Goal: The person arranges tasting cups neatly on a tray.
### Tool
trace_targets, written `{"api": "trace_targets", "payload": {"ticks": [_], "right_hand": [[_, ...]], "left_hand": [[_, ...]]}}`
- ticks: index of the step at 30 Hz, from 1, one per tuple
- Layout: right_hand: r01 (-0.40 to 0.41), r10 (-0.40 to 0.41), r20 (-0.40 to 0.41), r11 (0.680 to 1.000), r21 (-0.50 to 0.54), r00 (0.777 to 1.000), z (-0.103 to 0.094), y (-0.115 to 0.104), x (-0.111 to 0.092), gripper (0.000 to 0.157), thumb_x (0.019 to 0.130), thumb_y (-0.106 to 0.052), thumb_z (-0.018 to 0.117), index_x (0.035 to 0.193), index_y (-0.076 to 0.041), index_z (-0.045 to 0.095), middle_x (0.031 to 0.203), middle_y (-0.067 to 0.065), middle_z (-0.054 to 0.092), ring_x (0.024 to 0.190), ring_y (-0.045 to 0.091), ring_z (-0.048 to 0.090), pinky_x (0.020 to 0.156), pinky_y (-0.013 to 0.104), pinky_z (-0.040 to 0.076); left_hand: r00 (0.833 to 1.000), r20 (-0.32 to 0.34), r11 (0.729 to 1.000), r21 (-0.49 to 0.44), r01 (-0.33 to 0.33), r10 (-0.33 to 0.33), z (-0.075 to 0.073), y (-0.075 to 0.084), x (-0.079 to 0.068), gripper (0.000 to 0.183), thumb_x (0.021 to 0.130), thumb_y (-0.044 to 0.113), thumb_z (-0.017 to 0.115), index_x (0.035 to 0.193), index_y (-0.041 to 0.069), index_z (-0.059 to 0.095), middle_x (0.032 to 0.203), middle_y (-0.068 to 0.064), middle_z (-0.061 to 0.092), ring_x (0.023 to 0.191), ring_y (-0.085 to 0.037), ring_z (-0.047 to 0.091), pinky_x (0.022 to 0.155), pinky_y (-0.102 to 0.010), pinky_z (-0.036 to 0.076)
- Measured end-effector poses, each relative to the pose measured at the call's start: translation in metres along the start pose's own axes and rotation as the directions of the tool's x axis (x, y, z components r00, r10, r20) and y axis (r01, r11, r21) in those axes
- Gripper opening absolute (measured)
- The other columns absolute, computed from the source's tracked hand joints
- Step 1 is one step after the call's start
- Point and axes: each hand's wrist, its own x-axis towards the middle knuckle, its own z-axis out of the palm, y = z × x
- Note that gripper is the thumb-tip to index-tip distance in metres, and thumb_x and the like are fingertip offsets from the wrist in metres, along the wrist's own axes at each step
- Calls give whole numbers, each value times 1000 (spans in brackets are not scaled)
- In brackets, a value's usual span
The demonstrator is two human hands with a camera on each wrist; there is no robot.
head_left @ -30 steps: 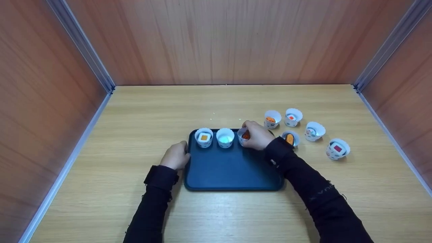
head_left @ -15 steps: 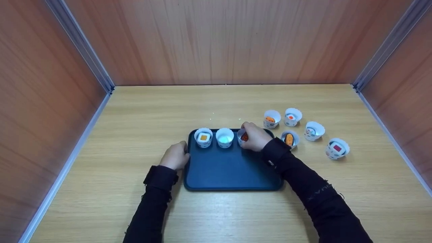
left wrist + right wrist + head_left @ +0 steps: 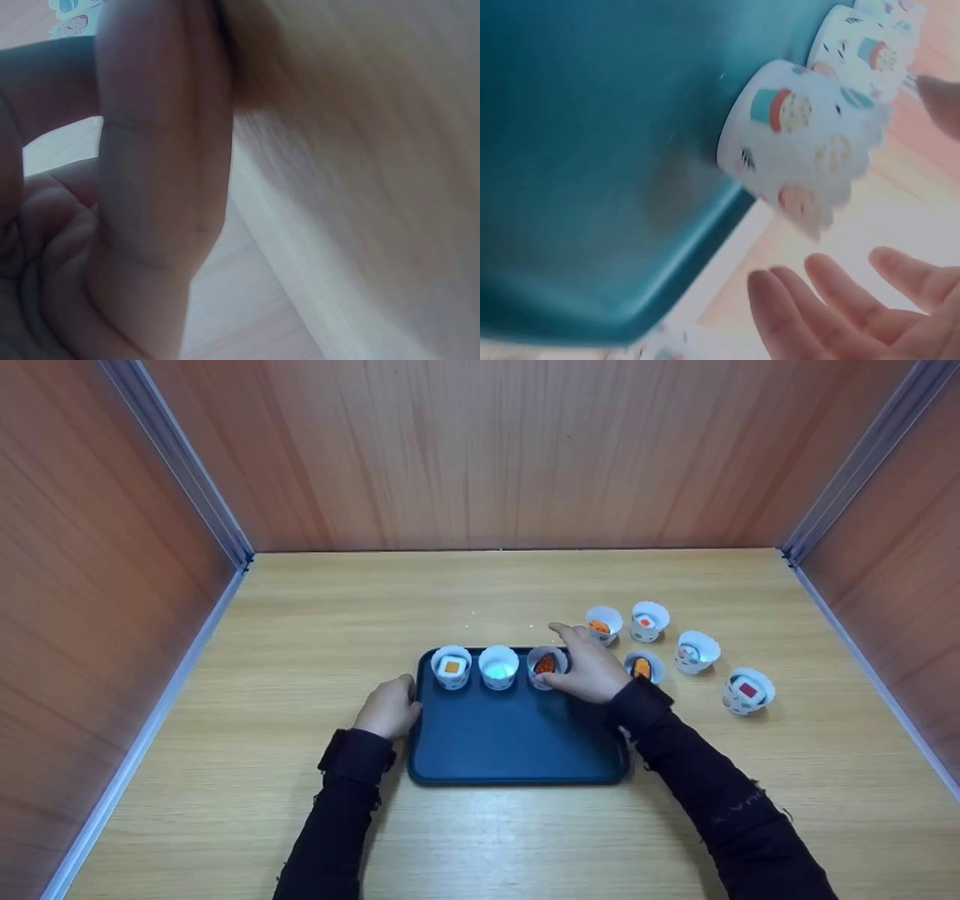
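A dark blue tray (image 3: 517, 742) lies on the table with a row of three white paper cups along its far edge. The left cup (image 3: 451, 667) holds a white block with a yellow square, the middle cup (image 3: 499, 667) something pale green, the right cup (image 3: 546, 678) a dark red piece. My left hand (image 3: 388, 709) grips the tray's left rim; its curled fingers (image 3: 161, 150) fill the left wrist view, where the rim is hidden. Spread around the right side of the right cup, my right hand (image 3: 592, 667) has its fingers extended, apart from the printed cup wall (image 3: 802, 142) in the right wrist view.
Several more filled paper cups stand right of the tray, including one with an orange piece (image 3: 642, 667) beside my right wrist and one with a red-topped block (image 3: 748, 691) farthest right. Wooden panels (image 3: 502, 457) wall the table at the back and sides.
My right hand has let go of the right cup, opening its fingers and shifting slightly right. The cup stays on the tray. My left hand has kept its place at the rim.
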Motion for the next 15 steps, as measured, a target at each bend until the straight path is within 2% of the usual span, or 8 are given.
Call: {"api": "trace_targets", "payload": {"ticks": [4,6,10,13,15], "right_hand": [[51,-46,-132,998,28,990,-10,14,-20,83,84,-39,75,150,-9,34,147,19,42,133,35,45,107,53,39],[84,-76,-215,996,32,974,-16,24,-31,80,84,-35,76,149,-8,36,146,20,43,123,36,50,101,53,43],[141,-119,-394,990,27,912,-27,51,-53,75,83,-25,78,144,-3,42,142,23,46,123,38,48,103,55,38],[120,-95,-512,993,17,854,-39,74,-70,73,79,-16,81,140,1,45,140,25,46,131,42,40,109,60,30],[76,-47,-569,997,29,821,-49,90,-80,75,76,-12,83,138,3,45,139,27,45,131,44,39,110,62,28]], "left_hand": [[1000,-1,1000,4,3,-3,0,0,1,6,92,7,58,90,4,54,76,-6,51,69,-22,51,60,-31,39],[1000,-4,1000,8,-2,2,0,-1,0,6,91,7,58,90,4,54,76,-6,50,69,-21,51,60,-31,39],[1000,-10,1000,8,-6,6,0,-2,1,6,91,7,59,91,4,54,76,-6,51,69,-22,51,61,-31,39],[1000,-8,1000,6,-6,6,0,-2,1,6,92,7,59,91,4,54,76,-6,51,69,-22,51,61,-31,39],[1000,-7,1000,4,-3,3,0,-1,2,7,92,8,59,91,4,54,77,-6,51,69,-22,51,61,-31,39]]}}
